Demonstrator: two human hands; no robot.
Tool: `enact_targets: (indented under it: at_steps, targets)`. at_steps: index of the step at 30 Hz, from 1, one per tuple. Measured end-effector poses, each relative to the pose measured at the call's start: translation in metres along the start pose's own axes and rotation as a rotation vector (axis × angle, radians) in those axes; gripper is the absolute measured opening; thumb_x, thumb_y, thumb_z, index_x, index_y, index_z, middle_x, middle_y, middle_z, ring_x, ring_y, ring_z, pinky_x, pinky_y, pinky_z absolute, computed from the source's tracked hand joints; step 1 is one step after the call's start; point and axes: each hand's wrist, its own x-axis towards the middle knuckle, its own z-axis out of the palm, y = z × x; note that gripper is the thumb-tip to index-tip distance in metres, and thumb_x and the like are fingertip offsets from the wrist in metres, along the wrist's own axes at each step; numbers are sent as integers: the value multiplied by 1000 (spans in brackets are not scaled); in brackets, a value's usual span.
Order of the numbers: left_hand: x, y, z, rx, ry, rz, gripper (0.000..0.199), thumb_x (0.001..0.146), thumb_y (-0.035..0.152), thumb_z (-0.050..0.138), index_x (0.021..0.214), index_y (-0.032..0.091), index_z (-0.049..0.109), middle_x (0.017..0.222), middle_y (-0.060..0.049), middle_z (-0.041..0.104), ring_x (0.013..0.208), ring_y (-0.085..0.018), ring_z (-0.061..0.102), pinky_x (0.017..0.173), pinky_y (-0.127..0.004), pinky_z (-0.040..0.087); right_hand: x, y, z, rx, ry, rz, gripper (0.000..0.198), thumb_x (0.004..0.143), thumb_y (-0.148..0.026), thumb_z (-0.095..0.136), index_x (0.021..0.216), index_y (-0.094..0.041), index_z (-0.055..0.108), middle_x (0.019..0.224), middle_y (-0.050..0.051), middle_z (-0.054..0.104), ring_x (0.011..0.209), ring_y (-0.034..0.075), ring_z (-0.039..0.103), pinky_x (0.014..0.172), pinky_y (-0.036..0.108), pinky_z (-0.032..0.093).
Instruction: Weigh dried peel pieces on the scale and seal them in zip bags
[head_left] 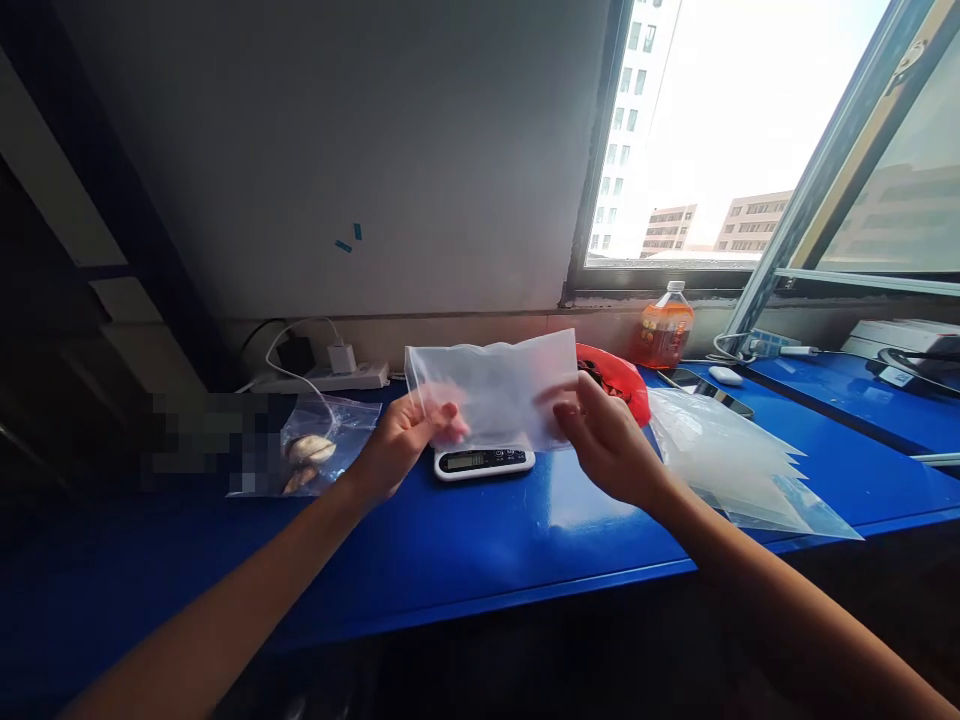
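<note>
Between my two hands a translucent plastic bag [499, 390] is stretched out flat in the air. My left hand [399, 440] pinches its left edge, with fingertips showing pink through the film. On the other side my right hand [607, 440] grips the right edge between thumb and fingers. Under and just behind the bag sits a white digital kitchen scale [486, 470]; its front panel shows, while the bag covers most of its top. Left of my left hand lies a clear bag [352, 425] with several brownish pieces [311, 450] inside, which look like dried mushrooms.
A fanned stack of translucent bags [712, 450] lies right of my right hand. Behind are a red plastic bag [619, 380], a bottle of orange drink [666, 330], a phone [705, 390] and a power strip [330, 378]. The blue table's [480, 560] front edge runs below my hands.
</note>
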Motion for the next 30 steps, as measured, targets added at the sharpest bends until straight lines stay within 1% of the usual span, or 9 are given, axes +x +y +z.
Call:
enact_targets:
  at_steps: [4, 6, 9, 14, 16, 20, 23, 27, 30]
  targets:
    - [7, 10, -14, -142, 321, 10, 24, 68, 28, 76, 86, 16, 64, 67, 3, 62, 65, -10, 57, 64, -19, 47, -4, 52, -13, -554, 108, 287, 28, 94, -41, 43, 105, -19, 57, 90, 10, 66, 82, 24, 63, 72, 35, 47]
    - [10, 10, -20, -165, 385, 14, 21, 68, 23, 74, 85, 16, 64, 69, 4, 62, 66, -7, 56, 63, -17, 46, -6, 77, -18, -829, -55, 464, 26, 91, -34, 47, 105, -16, 59, 102, 16, 65, 95, 29, 62, 76, 37, 47]
    - [11, 9, -23, -164, 398, 3, 19, 70, 21, 72, 87, 16, 64, 70, 4, 63, 67, -7, 56, 64, -16, 45, -4, 96, -23, -964, -283, 565, 23, 88, -24, 47, 98, -14, 65, 105, 18, 65, 95, 30, 63, 72, 36, 47]
    - [9, 9, -17, -137, 351, -14, 26, 68, 27, 76, 87, 14, 65, 68, 2, 64, 68, -10, 59, 63, -19, 46, 22, 97, -32, -991, -229, 619, 23, 80, -20, 52, 95, -17, 69, 98, 16, 69, 87, 29, 66, 66, 33, 46]
    - [8, 10, -15, -126, 341, -12, 30, 66, 30, 78, 87, 15, 65, 69, 2, 65, 67, -10, 60, 63, -20, 46, 37, 97, -37, -941, -132, 606, 25, 81, -25, 53, 97, -19, 70, 98, 14, 70, 87, 28, 67, 67, 33, 47]
    - [8, 11, -16, -100, 334, -1, 29, 66, 31, 77, 88, 16, 65, 70, 2, 65, 69, -12, 60, 65, -21, 46, 68, 105, -42, -548, 160, 437, 27, 82, -33, 54, 98, -17, 70, 93, 9, 71, 84, 22, 66, 71, 30, 47]
    - [6, 10, -17, -37, 283, 16, 25, 72, 32, 74, 89, 16, 65, 69, 1, 65, 69, -12, 59, 68, -22, 47, 85, 113, -35, -415, 225, 372, 34, 84, -35, 54, 103, -13, 69, 92, 10, 70, 82, 19, 64, 73, 30, 47]
    - [2, 12, -19, 121, 91, 22, 27, 80, 43, 66, 86, 16, 64, 58, 2, 58, 55, -10, 50, 56, -21, 41, 88, 106, -16, -551, 217, 347, 32, 84, -31, 53, 107, -16, 69, 111, 14, 65, 104, 27, 57, 89, 39, 44]
    - [-1, 14, -18, 237, -170, -61, 45, 80, 60, 60, 82, 15, 66, 47, 4, 47, 43, -8, 37, 43, -19, 28, 76, 78, 0, -351, 189, 242, 30, 89, -35, 47, 103, -18, 68, 109, 11, 66, 107, 26, 56, 92, 40, 43]
